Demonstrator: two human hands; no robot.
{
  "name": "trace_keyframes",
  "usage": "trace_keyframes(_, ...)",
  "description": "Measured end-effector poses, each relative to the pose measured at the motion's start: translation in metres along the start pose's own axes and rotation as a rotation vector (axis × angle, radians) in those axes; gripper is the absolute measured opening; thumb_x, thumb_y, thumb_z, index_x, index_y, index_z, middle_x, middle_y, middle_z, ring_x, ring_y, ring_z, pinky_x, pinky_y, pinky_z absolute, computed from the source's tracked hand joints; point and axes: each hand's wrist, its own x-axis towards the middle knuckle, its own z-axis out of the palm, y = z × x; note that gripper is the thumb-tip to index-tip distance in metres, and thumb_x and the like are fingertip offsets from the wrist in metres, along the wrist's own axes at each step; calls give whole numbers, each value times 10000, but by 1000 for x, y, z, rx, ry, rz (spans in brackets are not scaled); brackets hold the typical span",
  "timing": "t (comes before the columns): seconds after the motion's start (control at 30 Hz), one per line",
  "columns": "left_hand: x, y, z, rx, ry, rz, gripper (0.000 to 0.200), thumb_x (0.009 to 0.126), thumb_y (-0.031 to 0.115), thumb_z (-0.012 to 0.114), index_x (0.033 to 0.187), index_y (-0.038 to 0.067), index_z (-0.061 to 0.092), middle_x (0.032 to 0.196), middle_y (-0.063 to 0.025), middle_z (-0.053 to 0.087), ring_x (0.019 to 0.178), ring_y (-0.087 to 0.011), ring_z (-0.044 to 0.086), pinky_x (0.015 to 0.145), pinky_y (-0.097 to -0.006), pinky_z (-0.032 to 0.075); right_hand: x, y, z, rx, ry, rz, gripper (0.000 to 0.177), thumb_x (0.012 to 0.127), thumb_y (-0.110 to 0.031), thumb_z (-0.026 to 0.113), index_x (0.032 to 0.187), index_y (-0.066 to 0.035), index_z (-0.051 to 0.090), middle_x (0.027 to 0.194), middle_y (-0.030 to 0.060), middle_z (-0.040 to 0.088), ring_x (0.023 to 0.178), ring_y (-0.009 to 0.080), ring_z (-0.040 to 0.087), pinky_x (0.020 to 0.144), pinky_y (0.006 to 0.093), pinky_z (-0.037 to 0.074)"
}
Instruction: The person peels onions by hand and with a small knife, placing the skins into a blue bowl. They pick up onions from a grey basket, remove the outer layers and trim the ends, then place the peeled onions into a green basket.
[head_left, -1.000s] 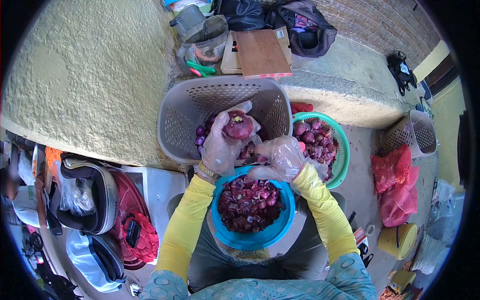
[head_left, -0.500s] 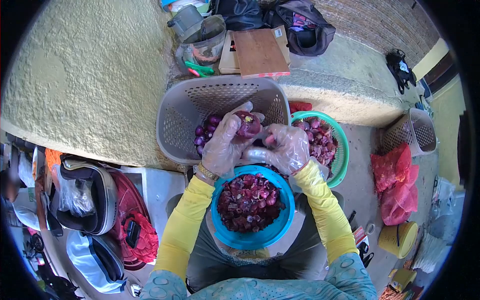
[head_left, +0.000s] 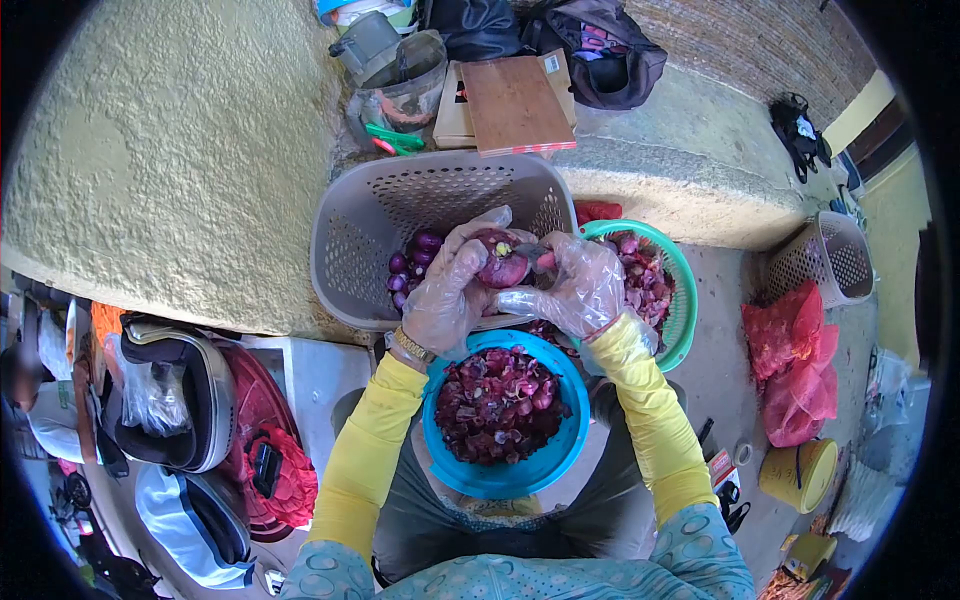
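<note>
A red onion (head_left: pixel 503 268) with a pale cut end sits in my left hand (head_left: pixel 442 290), the gloved fingers wrapped round it. My right hand (head_left: pixel 577 285), also in a clear plastic glove, is closed right against the onion's right side. Something pinkish and dark shows at its fingertips, and I cannot tell what it is. Both hands are over the front rim of a grey perforated basket (head_left: pixel 350 185), where several shiny purple onions (head_left: pixel 405 268) lie. Below the hands, a blue basin (head_left: pixel 432 440) between my knees holds a heap of onion skins (head_left: pixel 495 410).
A green basket (head_left: pixel 688 300) of onions and skins stands at right. Farther right are red mesh bags (head_left: pixel 790 360), another grey basket (head_left: pixel 825 262) and a yellow bucket (head_left: pixel 797 477). A wooden board (head_left: pixel 520 105) lies on the ledge behind; helmets (head_left: pixel 175 395) sit at left.
My right hand has shifted up slightly against the onion, and the onion has turned a little in my left hand. The pinkish item at my right fingertips has moved up.
</note>
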Motion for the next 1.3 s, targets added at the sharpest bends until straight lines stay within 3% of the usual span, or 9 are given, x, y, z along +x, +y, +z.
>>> trace_keyframes(0.03, -1, 1, 2, 40, 12, -37, 675, 1034, 478, 564, 1504, 24, 395, 1425, -201, 545, 1337, -316, 545, 1148, -484, 444, 0, -1, -2, -6, -34, 31, 683, 614, -667, 884, 795, -52, 648, 697, 128, 662, 623, 346, 680, 571, 423, 523)
trace_keyframes(0.23, 0, -1, 0, 20, 0, -47, 699, 1035, 483, 561, 1528, 23, 379, 1435, -197, 544, 1329, -305, 553, 1141, -481, 449, 2, -3, -2, 8, -35, 30, 711, 614, -703, 864, 839, -49, 699, 697, 123, 672, 628, 334, 691, 570, 415, 528)
trace_keyframes(0.47, -2, -4, -5, 34, 20, -29, 607, 1076, 480, 477, 1469, 18, 441, 1418, -158, 552, 1279, -263, 595, 1094, -451, 508, 4, -4, -10, -2, -49, 10, 683, 610, -697, 869, 782, -58, 699, 664, 118, 658, 589, 328, 673, 545, 411, 515)
trace_keyframes(0.57, -1, -4, -10, 7, 36, -70, 631, 1068, 518, 471, 1443, 11, 472, 1396, -142, 570, 1243, -249, 619, 1053, -431, 540, 3, 2, -9, -23, -79, 19, 646, 643, -674, 864, 746, -64, 676, 651, 118, 648, 578, 330, 660, 535, 415, 503)
trace_keyframes(0.73, 0, -8, -19, 26, 81, -113, 631, 1063, 544, 464, 1405, 17, 514, 1362, -140, 595, 1175, -222, 652, 972, -389, 593, 3, 2, -7, -4, -80, -25, 481, 796, -491, 839, 794, -34, 689, 651, 153, 637, 584, 348, 649, 554, 411, 494)
trace_keyframes(1.07, -2, -4, -16, 61, 97, -118, 661, 1049, 564, 480, 1408, 11, 501, 1334, -151, 618, 1181, -238, 662, 1001, -440, 577, 4, 5, -1, 0, -61, -58, 488, 879, -529, 744, 725, -72, 665, 651, 146, 635, 610, 367, 655, 553, 456, 496)
trace_keyframes(1.17, -4, -1, -14, 95, 52, -102, 627, 1050, 545, 496, 1389, 18, 512, 1326, -147, 615, 1187, -238, 652, 1018, -435, 565, 4, 8, 1, 33, -201, 28, 492, 912, -521, 718, 742, -59, 701, 640, 154, 635, 592, 359, 642, 559, 446, 490)
trace_keyframes(1.23, -4, 0, -13, 69, 20, -71, 559, 1065, 470, 521, 1377, 6, 524, 1294, -130, 609, 1171, -209, 634, 1034, -396, 546, 5, 5, 0, 344, -359, 173, 470, 953, -493, 690, 791, -56, 749, 611, 141, 620, 537, 286, 596, 555, 417, 475)
trace_keyframes(1.3, -5, 2, -13, 77, 36, -86, 554, 1063, 461, 533, 1379, 7, 524, 1291, -132, 610, 1166, -207, 634, 1037, -393, 539, 3, 11, 5, 386, -382, 198, 456, 965, -482, 680, 823, -56, 761, 601, 130, 609, 527, 247, 559, 556, 405, 468)
